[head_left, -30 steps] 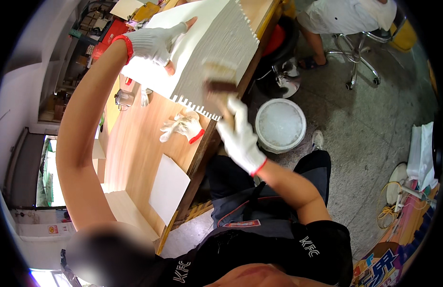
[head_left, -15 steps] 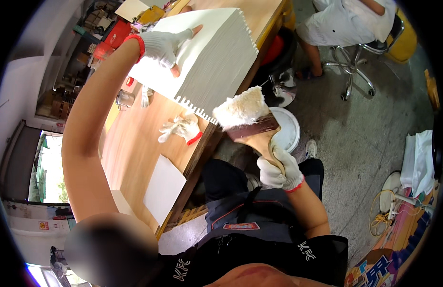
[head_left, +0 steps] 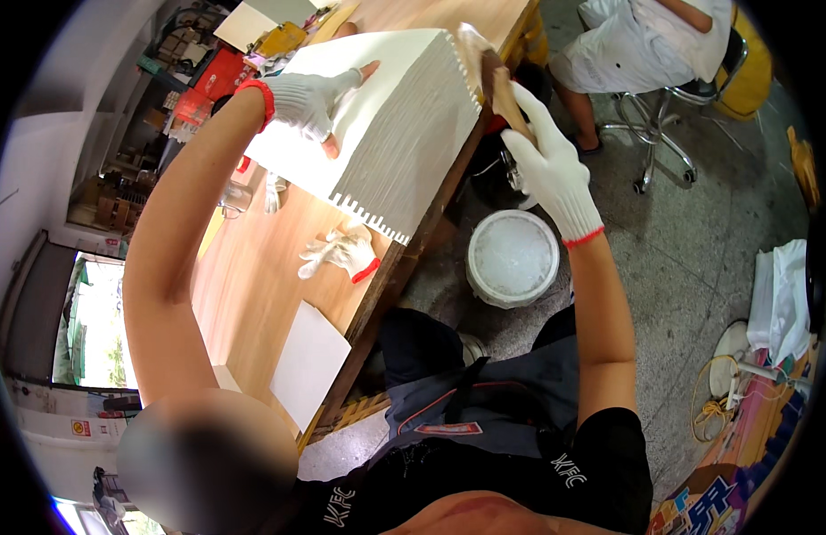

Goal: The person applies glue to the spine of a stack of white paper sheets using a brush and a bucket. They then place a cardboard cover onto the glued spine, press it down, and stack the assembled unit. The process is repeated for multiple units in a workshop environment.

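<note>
A thick stack of white sheets lies on the wooden table, its layered side facing me and small white tabs sticking out along both ends of that side. My left hand, in a white glove with bare fingertips, rests on the top with its fingers spread. In my gloved right hand is the wooden handle of a wide brush. The pale bristles point up beside the stack's far right end; whether they touch it I cannot tell.
Below the table edge stands a white bucket with whitish contents. A spare glove, a white sheet and a metal cup lie on the wooden table. Another person sits on a wheeled chair at far right.
My right hand has swung the brush up and away from the stack's near end to its far end, uncovering the bucket. My left hand stays on the stack.
</note>
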Tool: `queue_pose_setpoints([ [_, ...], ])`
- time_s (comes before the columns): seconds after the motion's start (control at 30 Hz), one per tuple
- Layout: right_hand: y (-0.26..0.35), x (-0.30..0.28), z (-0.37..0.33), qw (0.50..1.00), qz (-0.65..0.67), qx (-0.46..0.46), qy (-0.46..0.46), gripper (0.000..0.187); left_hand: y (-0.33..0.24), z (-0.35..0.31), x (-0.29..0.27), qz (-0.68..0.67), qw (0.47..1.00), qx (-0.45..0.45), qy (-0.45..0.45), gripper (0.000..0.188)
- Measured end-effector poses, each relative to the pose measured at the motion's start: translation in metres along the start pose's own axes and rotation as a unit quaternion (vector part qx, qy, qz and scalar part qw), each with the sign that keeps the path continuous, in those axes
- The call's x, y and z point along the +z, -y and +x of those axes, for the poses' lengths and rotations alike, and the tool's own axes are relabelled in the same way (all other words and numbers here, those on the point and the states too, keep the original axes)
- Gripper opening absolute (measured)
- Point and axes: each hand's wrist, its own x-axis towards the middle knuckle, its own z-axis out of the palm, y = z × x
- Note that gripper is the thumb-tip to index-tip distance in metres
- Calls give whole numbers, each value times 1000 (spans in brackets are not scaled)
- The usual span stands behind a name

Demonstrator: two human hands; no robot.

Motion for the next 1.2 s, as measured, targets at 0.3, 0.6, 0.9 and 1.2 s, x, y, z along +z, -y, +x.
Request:
queue_pose_setpoints([
  [0.3, -4, 102, -67, 988, 99, -75, 92, 59, 2, -1, 1, -12, 1000, 5, 7, 143],
  [0.6, -28, 90, -134, 957, 163, -206, 123, 54, 10, 6, 1, -4, 1000, 6, -2, 149],
  [0.9, -3, 100, -23, 977, 204, 23, 56, 59, 5, 2, 3, -38, 999, -2, 10, 148],
  [1.2, -127, 114, -178, 982, 31, -1, 185, 55, 6, 2, 6, -32, 999, -19, 2, 148],
])
